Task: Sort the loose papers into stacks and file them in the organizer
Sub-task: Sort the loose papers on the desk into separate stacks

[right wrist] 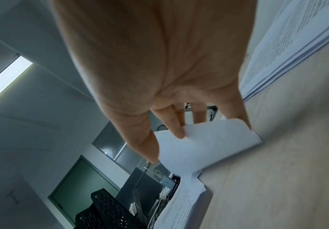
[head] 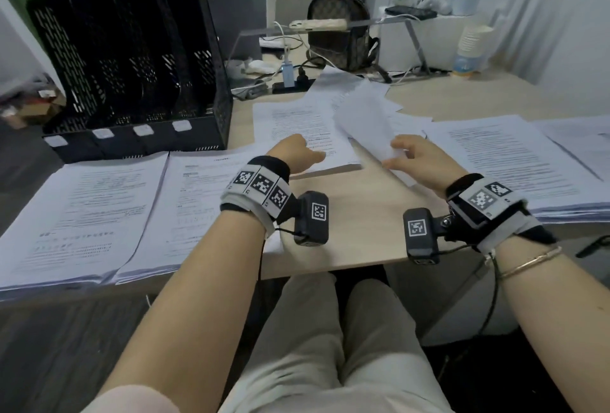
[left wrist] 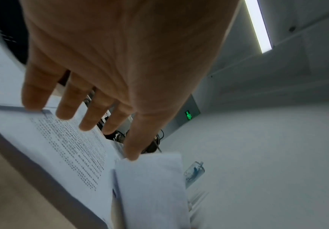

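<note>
Desk (head: 356,234) holds paper stacks; your right hand (head: 419,158) pinches a sheet (head: 366,125), your left hand (head: 297,152) rests flat-fingered on the middle stack (head: 297,122).

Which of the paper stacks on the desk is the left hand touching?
The middle stack, right of the organizer. The left hand rests on its near edge; the other stacks lie untouched.

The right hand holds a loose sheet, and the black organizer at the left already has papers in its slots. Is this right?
Not quite. The right hand does hold the loose sheet, but the head view shows the black organizer at the left with empty slots.
</note>
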Demonstrator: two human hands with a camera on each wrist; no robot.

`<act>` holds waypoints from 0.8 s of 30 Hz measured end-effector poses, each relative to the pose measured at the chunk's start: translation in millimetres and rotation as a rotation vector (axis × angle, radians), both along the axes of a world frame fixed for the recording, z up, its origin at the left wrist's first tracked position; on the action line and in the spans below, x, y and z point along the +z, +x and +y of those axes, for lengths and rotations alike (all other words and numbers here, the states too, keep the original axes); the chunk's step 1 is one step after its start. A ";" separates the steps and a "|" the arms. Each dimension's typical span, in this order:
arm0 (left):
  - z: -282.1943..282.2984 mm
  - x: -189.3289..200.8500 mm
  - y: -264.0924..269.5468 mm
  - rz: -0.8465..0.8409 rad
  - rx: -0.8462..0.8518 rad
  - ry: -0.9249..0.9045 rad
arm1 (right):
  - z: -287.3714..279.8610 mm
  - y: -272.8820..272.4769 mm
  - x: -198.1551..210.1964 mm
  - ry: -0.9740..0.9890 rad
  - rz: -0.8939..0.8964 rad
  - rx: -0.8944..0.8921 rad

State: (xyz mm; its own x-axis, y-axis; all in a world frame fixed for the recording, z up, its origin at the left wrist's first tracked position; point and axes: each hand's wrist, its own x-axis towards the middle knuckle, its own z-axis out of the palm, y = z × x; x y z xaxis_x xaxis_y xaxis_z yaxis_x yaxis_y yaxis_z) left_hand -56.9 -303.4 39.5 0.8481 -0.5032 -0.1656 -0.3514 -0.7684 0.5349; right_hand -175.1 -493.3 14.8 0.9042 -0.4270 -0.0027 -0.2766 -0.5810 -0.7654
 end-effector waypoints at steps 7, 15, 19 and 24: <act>-30.1 -16.1 10.0 -0.041 -0.025 0.268 | -2.7 5.0 -1.5 0.008 0.040 0.067; -43.9 -30.7 9.3 0.055 0.002 0.203 | -11.7 -1.7 -1.7 0.043 0.008 0.087; -43.2 -18.1 15.7 0.125 0.170 -0.229 | -16.8 -7.7 -4.8 0.049 0.095 0.064; -36.0 -3.0 9.0 0.250 0.162 -0.364 | -18.1 -14.7 -0.4 -0.065 0.296 0.120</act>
